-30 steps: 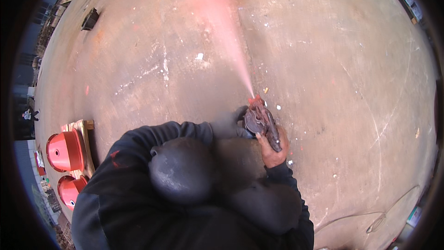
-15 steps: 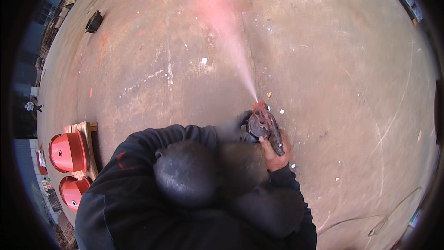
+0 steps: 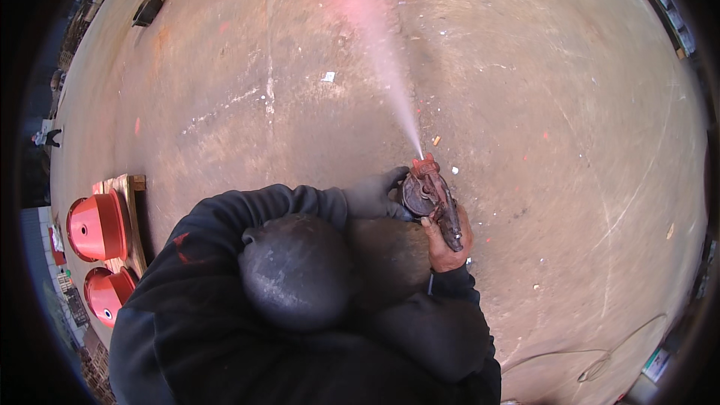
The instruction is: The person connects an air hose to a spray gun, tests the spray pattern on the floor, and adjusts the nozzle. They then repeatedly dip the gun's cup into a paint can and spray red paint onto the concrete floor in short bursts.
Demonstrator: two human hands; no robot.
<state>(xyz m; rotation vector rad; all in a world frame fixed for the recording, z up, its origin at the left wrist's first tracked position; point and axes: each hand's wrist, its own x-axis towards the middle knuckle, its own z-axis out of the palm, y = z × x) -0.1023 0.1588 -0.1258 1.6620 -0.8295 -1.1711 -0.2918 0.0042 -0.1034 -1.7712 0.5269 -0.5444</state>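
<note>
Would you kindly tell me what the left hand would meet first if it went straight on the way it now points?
Most likely the spray gun: the left hand points rightward at its round side and seems to be touching it, though depth is hard to judge here.

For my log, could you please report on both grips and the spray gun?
Right grip around spray gun; left grip at its side. Pink spray ahead. Red tubs off left, outside it.
</note>
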